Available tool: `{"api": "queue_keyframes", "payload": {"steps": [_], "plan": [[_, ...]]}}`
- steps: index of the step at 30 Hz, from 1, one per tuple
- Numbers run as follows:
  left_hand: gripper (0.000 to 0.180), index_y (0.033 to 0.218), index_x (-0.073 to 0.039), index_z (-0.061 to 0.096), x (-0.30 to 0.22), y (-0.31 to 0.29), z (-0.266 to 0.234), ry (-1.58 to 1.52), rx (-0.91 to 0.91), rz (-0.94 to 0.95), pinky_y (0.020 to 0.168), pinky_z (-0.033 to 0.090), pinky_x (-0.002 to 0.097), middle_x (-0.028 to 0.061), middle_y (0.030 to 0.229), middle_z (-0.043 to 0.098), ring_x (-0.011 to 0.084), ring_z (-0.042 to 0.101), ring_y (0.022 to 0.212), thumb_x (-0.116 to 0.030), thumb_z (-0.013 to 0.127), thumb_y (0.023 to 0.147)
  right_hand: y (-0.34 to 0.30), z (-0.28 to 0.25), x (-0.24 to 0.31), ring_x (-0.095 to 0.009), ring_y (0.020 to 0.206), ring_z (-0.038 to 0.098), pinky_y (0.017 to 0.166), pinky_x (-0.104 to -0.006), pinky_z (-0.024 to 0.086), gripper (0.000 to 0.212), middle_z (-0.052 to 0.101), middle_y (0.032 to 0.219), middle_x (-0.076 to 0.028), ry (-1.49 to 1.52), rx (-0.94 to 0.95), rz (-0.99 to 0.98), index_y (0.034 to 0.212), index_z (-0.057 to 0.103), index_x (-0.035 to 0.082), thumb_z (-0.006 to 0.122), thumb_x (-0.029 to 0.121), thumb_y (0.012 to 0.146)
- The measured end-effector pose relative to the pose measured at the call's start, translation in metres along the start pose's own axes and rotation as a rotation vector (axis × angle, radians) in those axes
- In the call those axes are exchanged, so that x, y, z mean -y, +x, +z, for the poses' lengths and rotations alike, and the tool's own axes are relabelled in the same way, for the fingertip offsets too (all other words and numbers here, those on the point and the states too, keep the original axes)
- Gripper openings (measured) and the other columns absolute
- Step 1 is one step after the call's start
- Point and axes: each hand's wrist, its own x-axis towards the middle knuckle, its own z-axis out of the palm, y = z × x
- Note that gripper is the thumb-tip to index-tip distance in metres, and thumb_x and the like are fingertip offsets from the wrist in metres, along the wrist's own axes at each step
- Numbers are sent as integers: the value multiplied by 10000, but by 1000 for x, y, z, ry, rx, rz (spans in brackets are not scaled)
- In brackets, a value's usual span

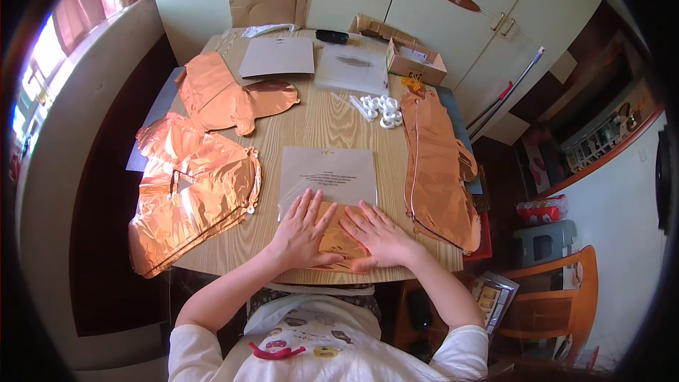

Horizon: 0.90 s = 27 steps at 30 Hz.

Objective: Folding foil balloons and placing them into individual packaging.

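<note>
Both my hands lie flat near the table's front edge. My left hand [304, 233] is open, its fingers stretched over the left side of a folded copper foil balloon [334, 239] and the lower part of a clear plastic bag [328, 170]. My right hand [382, 238] is open too, fingers spread over the right side of the foil. A pale card with a hanging hole and small print shows in the bag's upper part. Whether the foil lies inside the bag or on it, I cannot tell.
Flat copper foil balloons are piled at left [191, 191], with another stack [438, 163] at right. Behind are white ribbon rolls [385, 110], a grey card stack [277, 56], clear bags [351, 71] and a cardboard box [417, 62]. A wooden chair [559, 304] stands at right.
</note>
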Motion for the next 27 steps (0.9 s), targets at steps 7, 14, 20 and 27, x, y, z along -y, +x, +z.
{"api": "queue_keyframes", "payload": {"steps": [7,14,20,27], "plan": [[1241,1477,9,323,15,-4,-16,-38,48,137,1168,199,542,361,1502,258,515,224,1418,-847,619,630,0,-19,8,-412,1490,62,1203,-516,93,1197,117,1627,-141,123,75,49,1566,151,131,550,841,688],[1163,1470,13,323,27,-4,-35,-3,135,263,1171,223,510,355,1485,298,468,269,1420,-765,649,669,0,-28,6,-409,1482,102,1203,-514,117,1197,183,1609,-145,137,74,23,1557,182,121,585,823,674],[583,1231,-14,604,-18,-30,-40,-50,-50,293,1104,362,478,187,1402,495,369,434,1341,-421,670,819,4,-28,5,-310,1391,339,1093,-469,314,809,346,1537,-116,253,-163,81,1476,384,101,625,560,855],[432,1223,-64,617,-34,-47,-32,-86,-103,184,1031,436,495,150,1323,554,380,533,1231,-273,652,848,30,-30,-7,-214,1094,610,841,-315,511,356,653,1198,-63,-51,-425,41,1167,654,55,659,244,865]]}}
